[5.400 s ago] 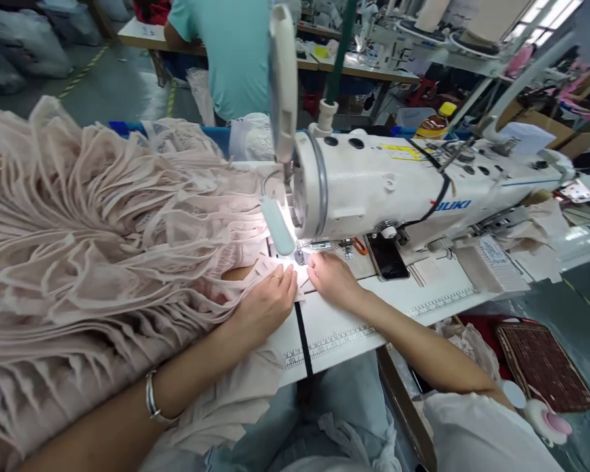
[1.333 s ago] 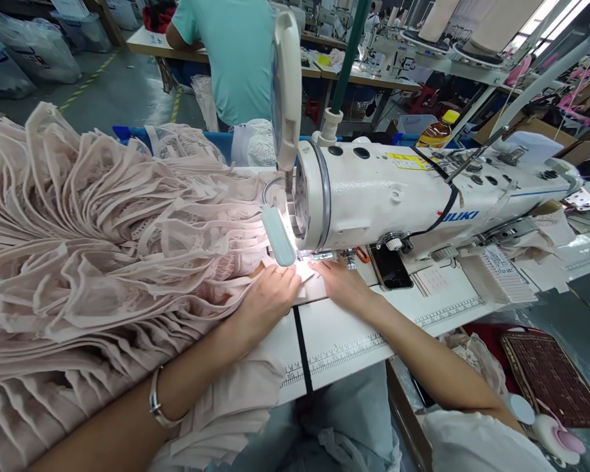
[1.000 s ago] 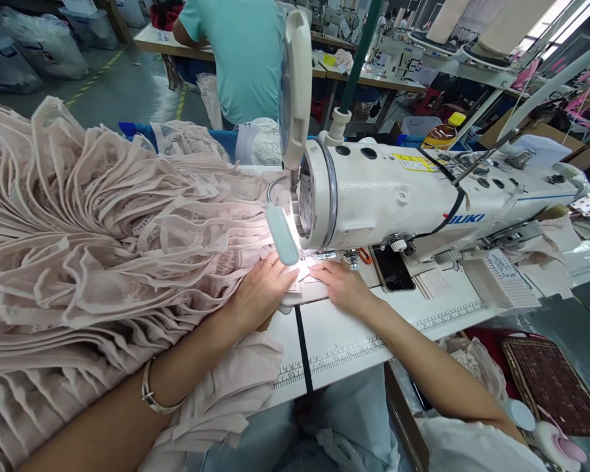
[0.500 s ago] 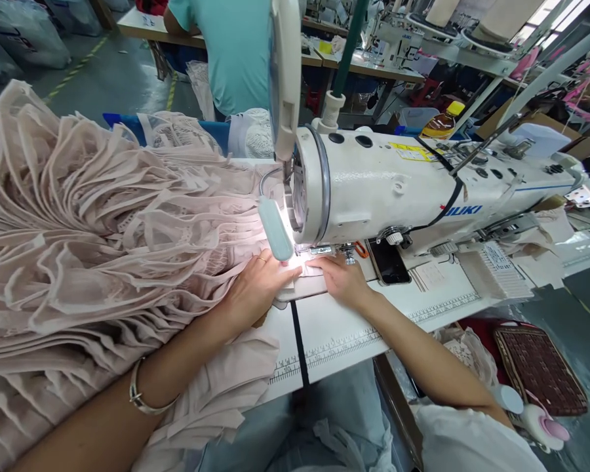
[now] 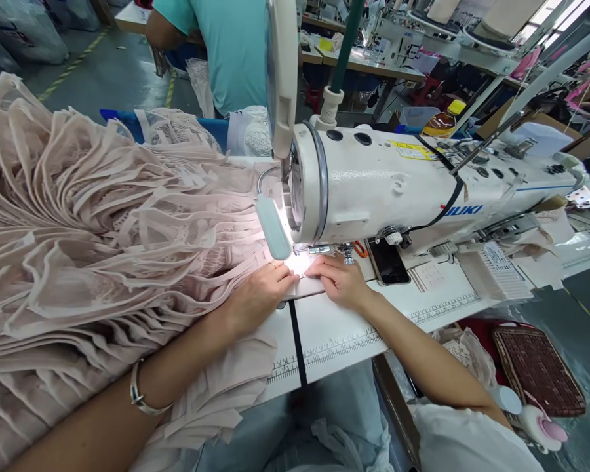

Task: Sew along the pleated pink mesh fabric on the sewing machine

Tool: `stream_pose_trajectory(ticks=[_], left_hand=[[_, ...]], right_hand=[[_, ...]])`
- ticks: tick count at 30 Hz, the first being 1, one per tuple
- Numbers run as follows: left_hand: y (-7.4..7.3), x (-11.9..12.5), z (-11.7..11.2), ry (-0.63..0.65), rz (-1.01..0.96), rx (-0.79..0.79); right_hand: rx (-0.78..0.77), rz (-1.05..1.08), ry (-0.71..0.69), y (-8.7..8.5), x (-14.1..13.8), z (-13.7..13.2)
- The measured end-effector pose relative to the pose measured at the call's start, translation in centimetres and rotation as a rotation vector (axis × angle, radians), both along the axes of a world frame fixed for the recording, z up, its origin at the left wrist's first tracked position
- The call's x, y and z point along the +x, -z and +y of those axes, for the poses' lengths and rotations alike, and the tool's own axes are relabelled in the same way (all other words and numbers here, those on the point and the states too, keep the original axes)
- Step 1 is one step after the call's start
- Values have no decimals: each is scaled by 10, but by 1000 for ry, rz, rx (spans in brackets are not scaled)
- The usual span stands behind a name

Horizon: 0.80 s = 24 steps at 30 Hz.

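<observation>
My L hand (image 5: pixel 263 295) & R hand (image 5: pixel 343 282) are mid-frame, fingers bent, tips at either side of a small pale cloth (image 5: pixel 301 265) lit v. bright under the lamp (image 5: pixel 273 229); w/ the glare I can't tell if either set is pinching it or just pressing it down. Cloth's just below the needle end of the sewing machine (image 5: pixel 358 190), which runs to upper R of frame. Big pile of pinkish fabric (image 5: pixel 103 229) fills the L side, right up against my L forearm. Phone (image 5: pixel 387 261) lies R of my R hand, orange-handled tool (image 5: pixel 360 249) just beside it. Person in teal shirt (image 5: pixel 236 59), top ctr-L.
</observation>
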<state>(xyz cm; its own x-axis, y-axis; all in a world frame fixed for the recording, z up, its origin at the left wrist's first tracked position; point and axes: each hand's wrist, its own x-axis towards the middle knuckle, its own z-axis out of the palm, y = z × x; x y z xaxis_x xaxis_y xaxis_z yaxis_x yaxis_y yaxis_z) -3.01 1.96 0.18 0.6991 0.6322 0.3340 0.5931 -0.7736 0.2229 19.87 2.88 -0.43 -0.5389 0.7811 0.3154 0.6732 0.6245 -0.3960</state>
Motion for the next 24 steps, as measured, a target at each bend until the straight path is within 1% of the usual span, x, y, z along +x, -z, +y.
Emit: stream_pose_trajectory(ticks=[5,10,13,16,20,24], left_hand=[[2,-1,-2,-10,-33,-12],[2,-5,-1,-17,-21,30],[3,-6,1,-9,3,0],[3,-5,3,-17,17,3],[4,-4,4,-31,44,11],[5,-4,6,-44,42,-20]], right_hand=[[-43,-72,-60,-7,3,0],[-11,-125,-123,-9,5,-1],[33,-148,-106,-6,7,-1],[74,-157,-103,-3,7,-1],[77,-184,-122,-3,8,-1],[96,-191,-101,-3,7,-1]])
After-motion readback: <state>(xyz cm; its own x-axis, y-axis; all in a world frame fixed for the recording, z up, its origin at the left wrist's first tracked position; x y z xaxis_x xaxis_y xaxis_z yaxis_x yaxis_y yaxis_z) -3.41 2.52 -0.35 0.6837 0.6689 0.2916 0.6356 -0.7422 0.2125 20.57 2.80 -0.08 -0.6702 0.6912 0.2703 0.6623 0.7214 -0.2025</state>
